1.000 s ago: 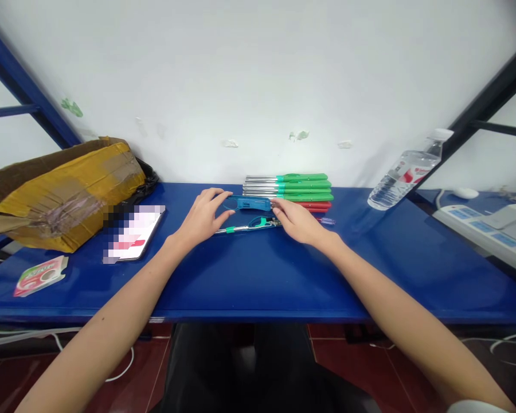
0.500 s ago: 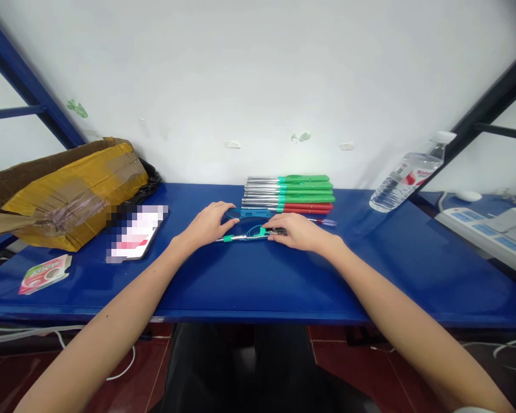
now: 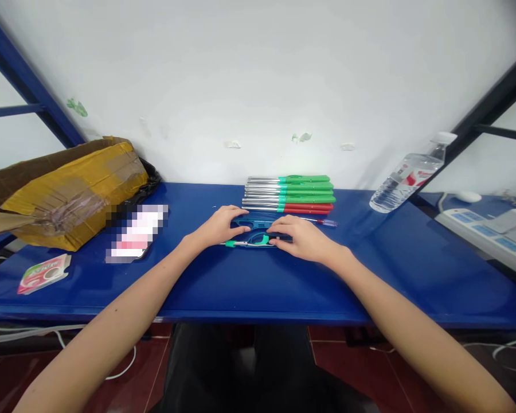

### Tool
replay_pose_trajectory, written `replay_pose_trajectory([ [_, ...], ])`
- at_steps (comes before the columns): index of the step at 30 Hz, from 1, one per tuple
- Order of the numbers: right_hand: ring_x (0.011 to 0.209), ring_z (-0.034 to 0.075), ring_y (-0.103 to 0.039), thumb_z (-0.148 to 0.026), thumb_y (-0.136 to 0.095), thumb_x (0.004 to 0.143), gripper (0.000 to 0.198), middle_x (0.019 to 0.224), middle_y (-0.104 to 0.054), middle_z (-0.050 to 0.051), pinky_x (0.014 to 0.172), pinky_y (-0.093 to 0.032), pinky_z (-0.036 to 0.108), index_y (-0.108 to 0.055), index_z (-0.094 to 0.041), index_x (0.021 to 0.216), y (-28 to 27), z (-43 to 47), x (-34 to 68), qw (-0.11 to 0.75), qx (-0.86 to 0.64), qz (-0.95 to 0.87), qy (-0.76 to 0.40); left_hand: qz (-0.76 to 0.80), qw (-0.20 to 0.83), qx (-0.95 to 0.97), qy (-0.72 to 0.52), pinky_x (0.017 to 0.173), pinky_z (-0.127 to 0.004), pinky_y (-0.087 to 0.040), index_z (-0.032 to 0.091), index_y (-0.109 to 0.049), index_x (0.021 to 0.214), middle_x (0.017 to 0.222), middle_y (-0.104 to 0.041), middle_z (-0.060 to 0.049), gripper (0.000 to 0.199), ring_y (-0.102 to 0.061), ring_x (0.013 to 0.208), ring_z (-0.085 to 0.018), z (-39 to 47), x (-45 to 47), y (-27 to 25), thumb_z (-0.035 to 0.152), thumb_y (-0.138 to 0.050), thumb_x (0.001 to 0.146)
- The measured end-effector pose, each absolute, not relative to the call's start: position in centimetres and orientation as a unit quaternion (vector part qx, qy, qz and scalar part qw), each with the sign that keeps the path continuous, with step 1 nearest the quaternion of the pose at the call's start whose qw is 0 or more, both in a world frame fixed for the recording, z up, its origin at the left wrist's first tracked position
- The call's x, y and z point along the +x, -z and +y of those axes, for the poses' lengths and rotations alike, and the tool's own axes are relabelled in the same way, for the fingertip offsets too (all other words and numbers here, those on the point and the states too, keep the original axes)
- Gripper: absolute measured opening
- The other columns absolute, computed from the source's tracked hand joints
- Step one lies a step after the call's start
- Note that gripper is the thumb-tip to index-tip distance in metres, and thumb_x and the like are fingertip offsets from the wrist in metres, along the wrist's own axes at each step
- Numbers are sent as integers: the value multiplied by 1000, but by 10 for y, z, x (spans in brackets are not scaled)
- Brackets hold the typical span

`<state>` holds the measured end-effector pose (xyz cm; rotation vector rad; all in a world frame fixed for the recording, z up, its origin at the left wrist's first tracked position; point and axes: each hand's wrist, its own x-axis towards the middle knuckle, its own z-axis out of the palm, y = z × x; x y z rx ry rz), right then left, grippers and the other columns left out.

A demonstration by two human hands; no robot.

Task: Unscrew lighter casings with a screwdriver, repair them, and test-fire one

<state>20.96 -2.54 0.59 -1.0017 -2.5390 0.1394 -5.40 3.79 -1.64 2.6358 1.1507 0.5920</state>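
Blue shell (image 3: pixel 261 223) sat mid-desk (image 3: pixel 258 281), just far of the open lighter (image 3: pixel 264 240). Left hand (image 3: pixel 219 225): thumb and fingertips clamped on the shell's left end. Right hand (image 3: pixel 306 238) covered both right ends; couldn't tell if its fingers gripped. Lighter row (image 3: pixel 289 195) lay far, screwdriver (image 3: pixel 327 223) right.

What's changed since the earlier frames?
The blue handle shell and the opened utility lighter both came nearer the person. The right grip went from the shell's right end to the lighter's black part; whether it still touches the shell is unclear. Unchanged: left grip on the shell's left end, stacked green lighters, screwdriver, bottle.
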Motion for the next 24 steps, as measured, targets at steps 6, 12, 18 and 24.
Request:
replay_pose_trajectory([
  [6, 101, 25, -62, -32, -59, 92, 23, 110, -68, 10, 90, -53, 42, -73, -20, 106, -1, -20, 211, 242, -339, -908, -43, 334, 132, 909, -212, 96, -37, -48, 24, -71, 109, 117, -68, -6, 36, -63, 107, -23, 23, -63, -7, 52, -58, 91],
  [12, 110, 26, -59, -35, -62, 90, 23, 119, -65, 11, 94, -51, 44, -74, -21, 104, 7, -19, 207, 249, -322, -912, -54, 307, 157, 929, -137, 93, -34, -48, 26, -75, 92, 115, -69, -3, 29, -65, 104, -22, 12, -68, -20, 52, -71, 81],
  [18, 112, 25, -58, -34, -64, 89, 21, 118, -65, 12, 96, -51, 42, -72, -18, 100, 10, -17, 203, 255, -328, -906, -81, 313, 141, 936, -84, 86, -33, -49, 26, -75, 82, 110, -71, -2, 18, -67, 97, -21, 11, -69, -17, 42, -68, 85],
  [24, 109, 25, -59, -30, -61, 91, 16, 115, -66, 11, 95, -52, 43, -69, -18, 99, 10, -16, 201, 268, -320, -904, -86, 304, 175, 931, -105, 83, -27, -49, 22, -76, 88, 101, -74, -2, 17, -69, 89, -18, 12, -69, -21, 36, -66, 88],
])
